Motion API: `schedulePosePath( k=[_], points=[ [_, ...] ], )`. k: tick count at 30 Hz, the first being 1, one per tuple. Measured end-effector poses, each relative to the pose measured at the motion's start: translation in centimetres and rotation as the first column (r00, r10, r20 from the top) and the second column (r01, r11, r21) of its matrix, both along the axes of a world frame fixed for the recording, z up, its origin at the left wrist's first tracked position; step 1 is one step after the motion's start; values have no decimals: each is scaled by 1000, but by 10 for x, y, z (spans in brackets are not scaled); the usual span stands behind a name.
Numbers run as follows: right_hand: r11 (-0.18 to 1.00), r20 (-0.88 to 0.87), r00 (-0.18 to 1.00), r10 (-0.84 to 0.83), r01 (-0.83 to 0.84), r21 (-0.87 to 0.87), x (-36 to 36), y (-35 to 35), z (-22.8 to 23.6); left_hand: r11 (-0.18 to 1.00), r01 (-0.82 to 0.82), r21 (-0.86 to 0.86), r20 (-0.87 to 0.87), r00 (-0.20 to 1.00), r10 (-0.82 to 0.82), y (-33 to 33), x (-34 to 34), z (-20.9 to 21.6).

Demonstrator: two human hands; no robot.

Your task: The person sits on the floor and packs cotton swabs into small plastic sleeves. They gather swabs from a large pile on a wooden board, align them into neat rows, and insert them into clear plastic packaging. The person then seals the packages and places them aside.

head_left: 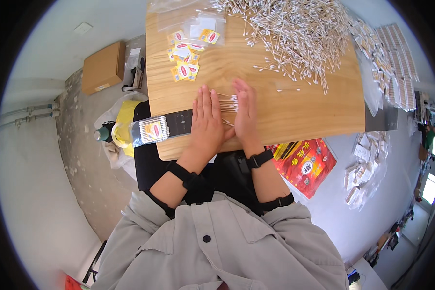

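Between my hands on the wooden table lies a small bundle of cotton swabs (228, 102), heads to the right. My left hand (207, 118) is flat with fingers stretched forward, covering the left part of the bundle. On the bundle's right, my right hand (246, 113) stands on edge, fingers extended and slightly curved, its palm beside the swab heads. Its thumb reaches toward the left hand, near a loose swab. Left of my left hand, a clear bag of cotton swabs (153, 129) with a yellow and white card lies on a dark strip (181, 123) at the table's edge.
A big heap of loose cotton swabs (299, 34) covers the table's far right. Yellow and white cards (184, 67) lie far left by a clear plastic bag (179, 17). Packed bundles (396, 63) sit beyond the right edge. A cardboard box (103, 67) stands on the floor left.
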State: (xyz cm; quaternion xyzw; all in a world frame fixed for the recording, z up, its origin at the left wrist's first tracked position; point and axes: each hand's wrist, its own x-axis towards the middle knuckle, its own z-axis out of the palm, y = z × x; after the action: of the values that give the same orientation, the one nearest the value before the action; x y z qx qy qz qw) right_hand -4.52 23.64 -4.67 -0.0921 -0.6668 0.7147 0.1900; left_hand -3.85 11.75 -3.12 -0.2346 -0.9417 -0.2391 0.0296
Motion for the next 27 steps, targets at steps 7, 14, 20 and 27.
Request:
schedulePosePath(
  k=[7,14,20,27],
  points=[
    [990,53,998,-31,38,-134,3,9,9,989,130,-70,66,990,-125,-16,0,19],
    [988,89,995,-35,21,155,0,29,1,996,25,-86,3,1000,-25,-31,-19,14],
    [958,102,993,-55,23,287,1,24,10,996,-84,-5,-27,996,84,-6,-9,2],
    [833,45,999,6,-29,552,2,22,12,994,30,-102,28,999,-27,-16,1,9]
  ],
)
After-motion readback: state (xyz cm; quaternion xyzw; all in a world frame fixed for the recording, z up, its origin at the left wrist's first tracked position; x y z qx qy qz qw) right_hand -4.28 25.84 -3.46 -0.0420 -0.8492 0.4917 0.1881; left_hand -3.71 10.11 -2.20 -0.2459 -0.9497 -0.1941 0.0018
